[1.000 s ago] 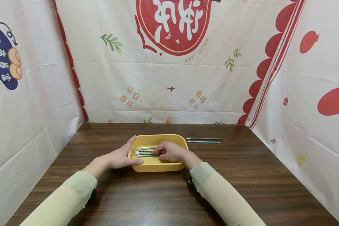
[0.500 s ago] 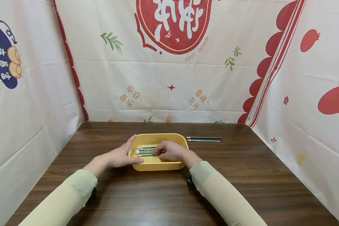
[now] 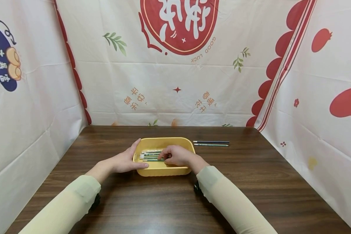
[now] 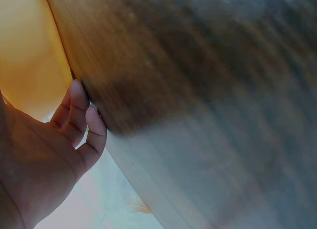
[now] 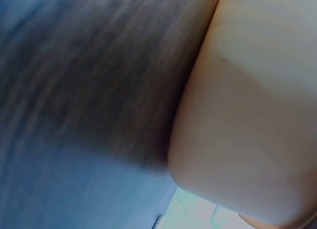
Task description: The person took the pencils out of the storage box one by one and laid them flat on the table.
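In the head view a yellow basket (image 3: 164, 172) holds several green and dark pencils (image 3: 150, 156) lying side by side, with pale ends toward the left. The left hand (image 3: 124, 162) grips the basket's left end, its thumb over the front rim and its index finger along the back left corner. Inside the basket, the curled fingers of the right hand (image 3: 176, 156) pinch at the front green pencil, covering the right ends of the others. The left wrist view shows the left hand (image 4: 49, 145) with its fingers against the outer wall of the basket (image 4: 29, 56).
Two more pencils, one dark blue (image 3: 211, 142) and one green (image 3: 211, 145), lie parallel on the brown wooden table (image 3: 152, 204), right of the basket. Printed white cloth (image 3: 163, 78) hangs behind the table and along both sides.
The head view has tilted very slightly downward. Both hands keep nearly the same places at the basket, and the two pencils outside it have not moved.
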`<action>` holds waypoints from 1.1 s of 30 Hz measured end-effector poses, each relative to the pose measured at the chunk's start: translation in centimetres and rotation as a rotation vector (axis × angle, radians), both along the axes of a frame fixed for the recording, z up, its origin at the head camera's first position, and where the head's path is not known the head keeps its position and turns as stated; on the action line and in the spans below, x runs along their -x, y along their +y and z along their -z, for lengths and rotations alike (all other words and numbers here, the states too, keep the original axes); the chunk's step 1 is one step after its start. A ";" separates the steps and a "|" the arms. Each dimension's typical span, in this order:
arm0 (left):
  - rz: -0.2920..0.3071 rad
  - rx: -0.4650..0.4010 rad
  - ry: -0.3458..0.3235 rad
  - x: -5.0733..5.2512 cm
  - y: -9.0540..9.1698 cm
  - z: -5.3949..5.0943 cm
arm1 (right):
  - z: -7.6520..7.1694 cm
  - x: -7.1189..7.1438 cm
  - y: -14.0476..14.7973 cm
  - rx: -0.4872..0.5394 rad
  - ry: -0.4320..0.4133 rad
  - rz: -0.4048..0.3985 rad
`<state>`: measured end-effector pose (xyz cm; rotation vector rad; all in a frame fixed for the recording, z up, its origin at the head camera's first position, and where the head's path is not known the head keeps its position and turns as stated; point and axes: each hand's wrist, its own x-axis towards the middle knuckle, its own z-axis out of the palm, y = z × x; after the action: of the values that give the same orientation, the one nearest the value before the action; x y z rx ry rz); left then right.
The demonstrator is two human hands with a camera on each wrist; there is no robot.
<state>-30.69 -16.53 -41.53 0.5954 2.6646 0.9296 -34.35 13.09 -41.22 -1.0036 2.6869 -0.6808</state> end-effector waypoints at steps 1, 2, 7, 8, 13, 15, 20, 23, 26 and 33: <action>0.000 0.001 -0.002 0.0 0.0 0.0 | 0.0 0.0 0.0 0.000 0.001 -0.001; -0.001 0.002 -0.004 0.0 0.0 0.0 | -0.1 0.0 0.0 -0.002 0.003 -0.002; 0.002 0.002 -0.013 0.1 0.0 0.1 | -0.1 -0.1 0.0 -0.006 0.003 -0.001; 0.002 0.002 -0.012 0.2 0.0 0.1 | -0.1 -0.1 0.0 -0.007 0.004 -0.001; 0.002 -0.004 -0.013 0.1 0.0 0.0 | -0.1 -0.2 0.0 0.011 0.008 -0.015; 0.003 -0.008 -0.014 0.1 0.0 0.1 | -0.1 -0.1 0.0 0.018 0.015 -0.027; 0.003 -0.013 -0.009 0.1 0.0 0.1 | 0.0 -0.1 0.0 0.015 0.046 -0.037; 0.004 -0.015 -0.011 0.0 -0.1 0.1 | 0.0 -0.1 -0.1 0.014 0.058 -0.035; 0.006 -0.020 -0.016 0.0 -0.1 0.1 | -0.1 -0.1 -0.1 0.016 0.059 -0.040; 0.001 -0.008 -0.011 0.0 0.0 0.0 | 0.0 -0.1 0.0 0.043 0.067 -0.051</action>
<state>-30.66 -16.57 -41.51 0.5913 2.6526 0.9409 -34.21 13.12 -41.18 -1.1212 2.7036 -0.7094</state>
